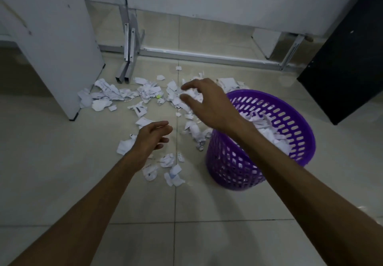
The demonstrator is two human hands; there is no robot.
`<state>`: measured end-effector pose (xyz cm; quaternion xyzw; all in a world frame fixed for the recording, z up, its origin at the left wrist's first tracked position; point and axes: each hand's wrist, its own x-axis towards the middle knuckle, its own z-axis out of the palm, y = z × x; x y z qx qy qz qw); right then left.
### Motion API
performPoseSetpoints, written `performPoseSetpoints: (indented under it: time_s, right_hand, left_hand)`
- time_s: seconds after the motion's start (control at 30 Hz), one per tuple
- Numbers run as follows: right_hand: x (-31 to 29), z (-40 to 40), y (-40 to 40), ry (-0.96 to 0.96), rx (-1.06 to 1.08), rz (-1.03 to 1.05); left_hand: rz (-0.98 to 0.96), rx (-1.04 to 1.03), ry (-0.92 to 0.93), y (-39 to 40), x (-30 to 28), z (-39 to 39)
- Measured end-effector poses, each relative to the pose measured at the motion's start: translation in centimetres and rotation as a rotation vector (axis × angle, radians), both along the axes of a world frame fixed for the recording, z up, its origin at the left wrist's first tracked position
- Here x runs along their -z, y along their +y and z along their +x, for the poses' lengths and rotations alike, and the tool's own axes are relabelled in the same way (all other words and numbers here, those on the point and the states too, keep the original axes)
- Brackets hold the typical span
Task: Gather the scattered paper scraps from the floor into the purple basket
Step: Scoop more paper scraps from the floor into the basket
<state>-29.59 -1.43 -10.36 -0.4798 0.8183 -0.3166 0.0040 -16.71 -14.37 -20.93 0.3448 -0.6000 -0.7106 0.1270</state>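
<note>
Scraps (145,93) fill mid-frame: your 2 hands, left hand (152,136) and right hand (204,102), hang loose and empty; scoop toward the purple basket (300,141).

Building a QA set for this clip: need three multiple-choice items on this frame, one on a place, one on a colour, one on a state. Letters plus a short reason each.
1. Where does the purple basket stand relative to the scattered paper scraps on the floor?
A. to their right
B. to their left
C. on top of the white panel

2. What colour is the small round thing lying among the scraps?
A. red
B. yellow-green
C. black

3. What is the state of the basket?
A. tipped on its side
B. upright and empty
C. upright with paper already in it

Answers: 1 A, the basket is right of the scrap pile, under the right forearm. 2 B, it shows bright yellow-green against the white paper. 3 C, its open rim faces up and white scraps lie inside.
</note>
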Motion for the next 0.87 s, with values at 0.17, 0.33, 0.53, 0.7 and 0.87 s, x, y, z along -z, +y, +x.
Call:
performPoseSetpoints:
  time_s: [0.17,0.33,0.53,0.7,0.87]
  right_hand:
    - [8.6,3.1,-1.5,-0.214,-0.026,0.264]
    - [20.3,7.0,1.9,-0.482,0.205,0.548]
    - [26.0,11.1,1.9,-0.211,0.313,0.374]
    - [26.3,10.3,-2.1,-0.174,0.226,0.311]
    - [26.3,9.7,-5.9,-0.157,0.193,0.289]
  left_hand:
    - [-0.054,-0.067,-0.069,-2.0,3.0,3.5]
    - [-0.210,-0.162,-0.186,-4.8,6.7,6.0]
    - [-0.403,-0.237,-0.345,-7.9,10.6,6.0]
    - [-0.410,-0.235,-0.310,-9.1,13.2,5.2]
    - [-0.359,-0.167,-0.247,-9.8,13.9,4.6]
